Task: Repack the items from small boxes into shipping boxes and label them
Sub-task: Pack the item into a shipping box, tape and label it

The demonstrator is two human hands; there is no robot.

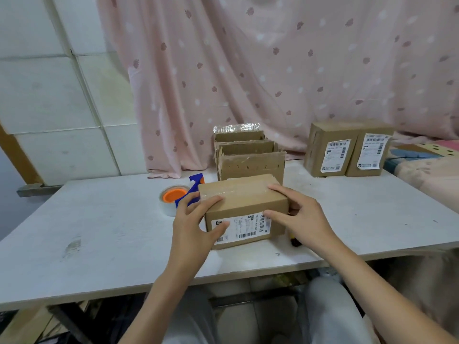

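A taped, labelled box [244, 209] sits near the desk's [99, 232] front edge. The left hand [196, 219] and right hand [298, 217] hold it, fingers curled round its corners. Two labelled boxes [347, 148] stand far right, apparently finished; opened boxes [248, 155] behind seem left.

At frame center, left hand [196, 219] and right hand [295, 214] grip a taped, labelled shipping box [244, 204] on a white table [99, 232].

The single head camera looked forward and down at the bench [99, 219]. It sat close above the bench's near edge, facing the curtain [273, 70] behind the bench.
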